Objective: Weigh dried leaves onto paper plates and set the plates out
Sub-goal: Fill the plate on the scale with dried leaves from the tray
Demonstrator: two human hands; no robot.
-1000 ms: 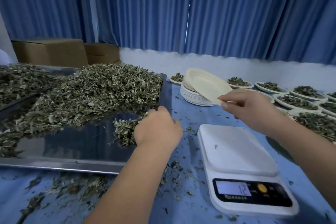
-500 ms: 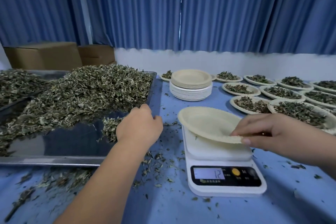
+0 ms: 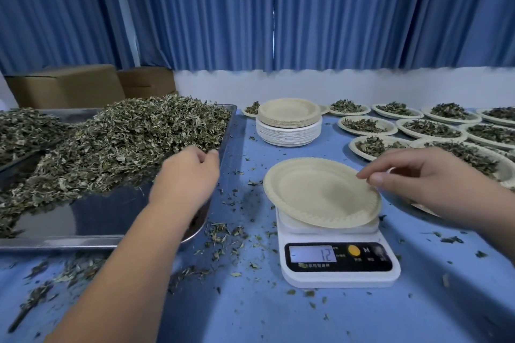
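- blue table [image 3: 250, 315], blue curtains [image 3: 362, 8] behind.
- paper plate [image 3: 315, 192] lies on scale [image 3: 340, 276], centre right; right hand [image 3: 423, 175] fingers relaxed, touching its rim.
- left hand [image 3: 186, 175] over tray [image 3: 97, 220] of dried leaves [image 3: 133, 133], fingers curled; cannot tell if holding any.

left arm: bare forearm reaches in from lower left | left hand [image 3: 186, 175]: back up, motion-blurred, fingers curled under, grip unclear | right arm: bare forearm enters from right edge | right hand [image 3: 418, 175]: palm down, fingers [image 3: 372, 171] loosely bent, thumb tip beside forefinger tip
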